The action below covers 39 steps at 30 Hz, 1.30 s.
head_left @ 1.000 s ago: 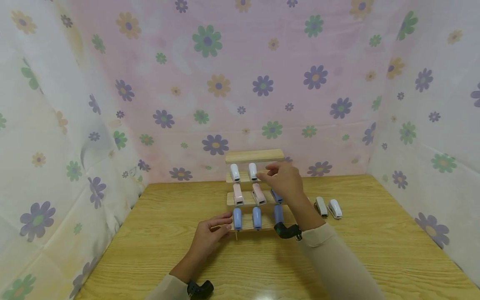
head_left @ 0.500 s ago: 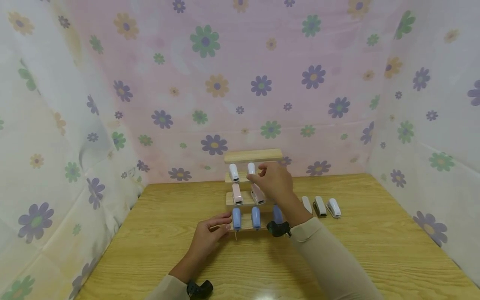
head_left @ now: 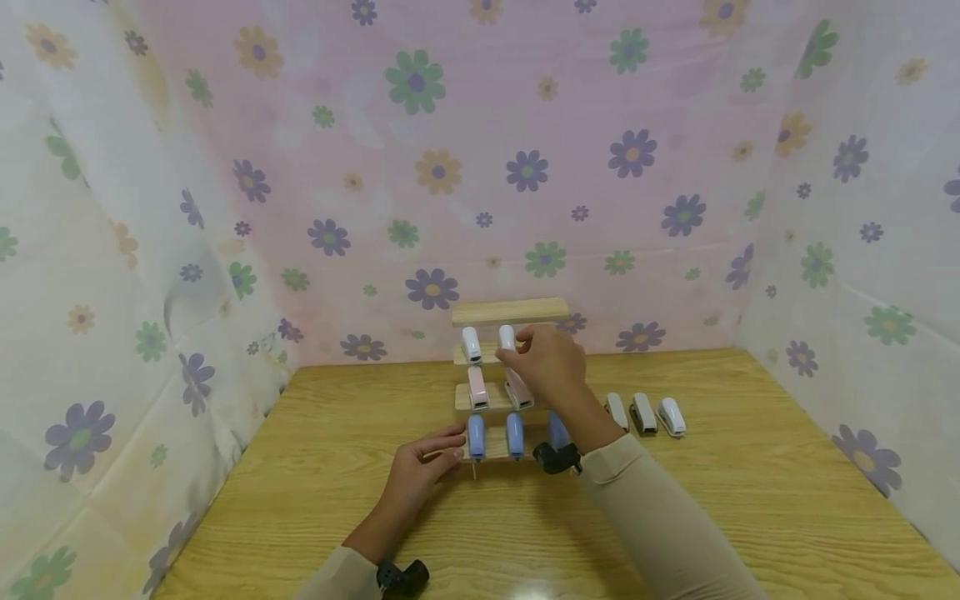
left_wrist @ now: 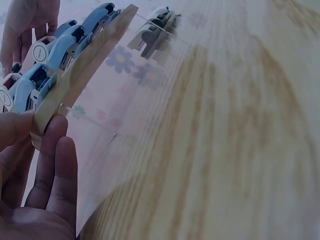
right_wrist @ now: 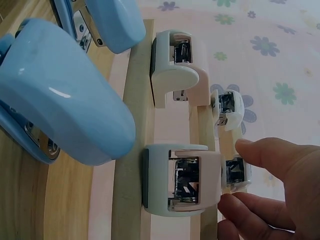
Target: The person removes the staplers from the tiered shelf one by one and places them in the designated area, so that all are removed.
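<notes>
A tiered wooden display rack (head_left: 510, 312) carries small staplers in rows. With its thumb and fingers, my left hand (head_left: 426, 460) grips the left end of the lowest wooden shelf (left_wrist: 87, 70), beside a blue stapler (head_left: 476, 437). Up on the third tier, my right hand (head_left: 553, 363) pinches a white stapler (right_wrist: 237, 172) between thumb and fingers. Another white stapler (head_left: 470, 344) stands to its left on that tier. Below them sit two pink staplers (head_left: 477, 388), one partly covered by the right hand. A second blue stapler (head_left: 514, 436) is in the bottom row.
To the right of the rack, a white stapler (head_left: 671, 417) and two whitish staplers with dark bases (head_left: 642, 413) lie on the wood-grain table (head_left: 315, 417). A flowered cloth (head_left: 480, 250) hangs behind and on both sides. The right forearm partly hides another blue stapler (head_left: 558, 432).
My right hand has moved slightly left onto the white stapler, covering the second tier's right end and uncovering a stapler on the table. The left hand stays on the shelf.
</notes>
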Available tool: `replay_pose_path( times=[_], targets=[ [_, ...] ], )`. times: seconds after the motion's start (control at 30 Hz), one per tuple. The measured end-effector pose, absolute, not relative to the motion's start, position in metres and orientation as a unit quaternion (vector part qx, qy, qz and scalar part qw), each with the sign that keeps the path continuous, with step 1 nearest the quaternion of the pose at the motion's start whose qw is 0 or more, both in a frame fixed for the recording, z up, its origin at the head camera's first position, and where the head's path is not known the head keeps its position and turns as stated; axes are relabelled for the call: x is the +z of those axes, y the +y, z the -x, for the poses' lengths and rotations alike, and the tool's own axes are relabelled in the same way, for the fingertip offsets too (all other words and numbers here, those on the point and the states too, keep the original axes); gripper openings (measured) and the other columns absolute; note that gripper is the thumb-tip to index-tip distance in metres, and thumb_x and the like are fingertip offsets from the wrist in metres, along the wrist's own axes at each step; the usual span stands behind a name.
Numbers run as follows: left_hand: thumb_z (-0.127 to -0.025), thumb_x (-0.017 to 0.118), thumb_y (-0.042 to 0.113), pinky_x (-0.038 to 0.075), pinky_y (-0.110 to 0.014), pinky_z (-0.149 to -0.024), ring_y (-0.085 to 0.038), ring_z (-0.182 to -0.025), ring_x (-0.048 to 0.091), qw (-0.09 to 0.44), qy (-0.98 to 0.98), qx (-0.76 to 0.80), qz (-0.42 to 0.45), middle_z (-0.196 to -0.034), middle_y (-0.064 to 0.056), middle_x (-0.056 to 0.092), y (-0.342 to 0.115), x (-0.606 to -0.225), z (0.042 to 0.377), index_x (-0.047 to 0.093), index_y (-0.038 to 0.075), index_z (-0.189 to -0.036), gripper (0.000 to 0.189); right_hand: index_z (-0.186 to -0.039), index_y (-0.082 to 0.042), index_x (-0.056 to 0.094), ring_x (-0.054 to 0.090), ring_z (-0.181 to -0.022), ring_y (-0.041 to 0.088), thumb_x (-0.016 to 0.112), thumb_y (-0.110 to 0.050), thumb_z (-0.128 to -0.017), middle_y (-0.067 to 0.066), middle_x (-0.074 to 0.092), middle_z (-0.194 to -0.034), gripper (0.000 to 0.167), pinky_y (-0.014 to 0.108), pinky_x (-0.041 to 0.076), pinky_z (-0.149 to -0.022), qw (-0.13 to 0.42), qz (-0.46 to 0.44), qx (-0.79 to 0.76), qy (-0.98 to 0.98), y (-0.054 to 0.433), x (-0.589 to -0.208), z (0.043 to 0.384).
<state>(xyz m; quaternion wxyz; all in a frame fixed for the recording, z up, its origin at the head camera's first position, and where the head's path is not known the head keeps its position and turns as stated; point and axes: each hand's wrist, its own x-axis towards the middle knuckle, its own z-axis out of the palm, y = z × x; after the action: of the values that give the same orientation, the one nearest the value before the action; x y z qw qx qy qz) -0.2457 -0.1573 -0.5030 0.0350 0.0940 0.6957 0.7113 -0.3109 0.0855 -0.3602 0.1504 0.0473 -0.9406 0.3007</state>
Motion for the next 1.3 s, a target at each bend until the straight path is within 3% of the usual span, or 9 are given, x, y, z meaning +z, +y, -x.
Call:
replay_pose_path(
  times=[0.1, 0.4, 0.77, 1.07, 1.3],
  targets=[
    [-0.094, 0.077, 0.015, 0.064, -0.033, -0.089, -0.018, -0.123, 0.067, 0.038, 0.692, 0.714, -0.099, -0.148, -0.007, 0.061, -0.158, -0.504, 0.246, 0.075, 0.000, -0.122, 0.031, -0.125, -0.018, 0.076, 0.072, -0.085, 0.018, 0.076, -0.051, -0.091, 0.000, 0.078, -0.108, 0.047, 0.038, 0.056, -0.069, 0.154, -0.050, 0.305, -0.939, 0.086, -0.360, 0.311],
    [-0.095, 0.077, 0.014, 0.064, -0.035, -0.090, -0.020, -0.119, 0.069, 0.046, 0.686, 0.716, -0.117, -0.151, -0.009, 0.058, -0.160, -0.506, 0.248, 0.074, -0.001, -0.125, 0.034, -0.111, -0.011, 0.081, 0.064, -0.063, 0.015, 0.075, -0.034, -0.092, 0.003, 0.078, -0.094, 0.031, 0.028, 0.051, -0.049, 0.164, -0.058, 0.360, -0.916, 0.089, -0.361, 0.311],
    [-0.094, 0.078, 0.015, 0.064, -0.034, -0.091, -0.021, -0.120, 0.069, 0.052, 0.686, 0.716, -0.119, -0.152, -0.008, 0.057, -0.161, -0.508, 0.247, 0.074, 0.001, -0.126, 0.035, -0.107, -0.009, 0.081, 0.072, -0.079, 0.020, 0.074, -0.032, -0.090, 0.005, 0.080, -0.092, 0.030, 0.037, 0.061, -0.065, 0.220, -0.073, 0.363, -0.902, 0.110, -0.370, 0.305],
    [-0.094, 0.077, 0.013, 0.064, -0.035, -0.092, -0.021, -0.122, 0.068, 0.053, 0.680, 0.721, -0.120, -0.153, -0.009, 0.056, -0.161, -0.505, 0.245, 0.073, -0.001, -0.126, 0.035, -0.113, -0.008, 0.080, 0.073, -0.082, 0.023, 0.075, -0.034, -0.093, 0.009, 0.080, -0.094, 0.033, 0.035, 0.059, -0.060, 0.230, -0.070, 0.363, -0.900, 0.133, -0.372, 0.292],
    [-0.094, 0.077, 0.014, 0.064, -0.034, -0.091, -0.020, -0.120, 0.069, 0.051, 0.682, 0.720, -0.118, -0.152, -0.009, 0.057, -0.161, -0.505, 0.245, 0.073, -0.001, -0.126, 0.035, -0.116, -0.010, 0.078, 0.073, -0.086, 0.024, 0.074, -0.036, -0.094, 0.006, 0.079, -0.095, 0.035, 0.039, 0.060, -0.066, 0.233, -0.063, 0.362, -0.900, 0.157, -0.379, 0.281]
  ],
)
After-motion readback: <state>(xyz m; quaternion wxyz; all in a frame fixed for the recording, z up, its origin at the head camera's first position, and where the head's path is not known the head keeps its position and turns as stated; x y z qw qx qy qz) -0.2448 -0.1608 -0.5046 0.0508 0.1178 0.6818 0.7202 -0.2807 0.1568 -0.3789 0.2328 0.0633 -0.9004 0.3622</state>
